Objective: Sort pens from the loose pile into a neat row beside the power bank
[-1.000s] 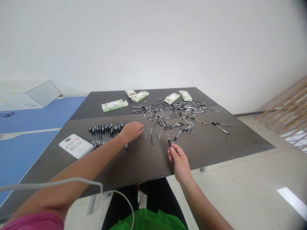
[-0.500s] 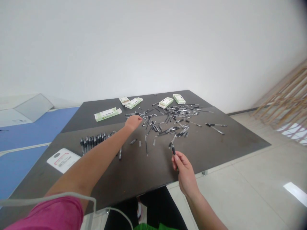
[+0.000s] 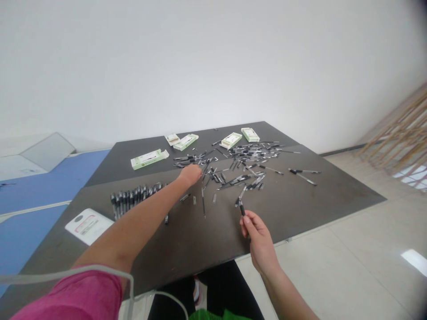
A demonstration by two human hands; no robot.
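Near the front edge of the table, my right hand (image 3: 255, 229) pinches a pen barrel (image 3: 242, 209) with a black grip, its tip pointing away from me. My left hand (image 3: 191, 174) reaches across to the left side of a loose heap of pen parts (image 3: 253, 153); its fingers are bent down among them and mostly hidden, so what they touch cannot be seen. Close by lie a thin refill (image 3: 203, 202) and small clear caps (image 3: 214, 198). Left of my forearm, a row of capped pens (image 3: 133, 195) lies side by side, partly covered by the arm.
Green-and-white pen boxes (image 3: 150, 159) lie along the back of the dark table (image 3: 213, 240). A white card (image 3: 87, 226) is at the left, beside blue-topped tables (image 3: 43, 182). A white wall rises behind. A pale tube (image 3: 66, 275) crosses the lower left.
My left hand has moved slightly right and nearer, its fingers now lower at the pen parts. My right hand keeps hold of the pen barrel almost in place. The view has shifted a little.
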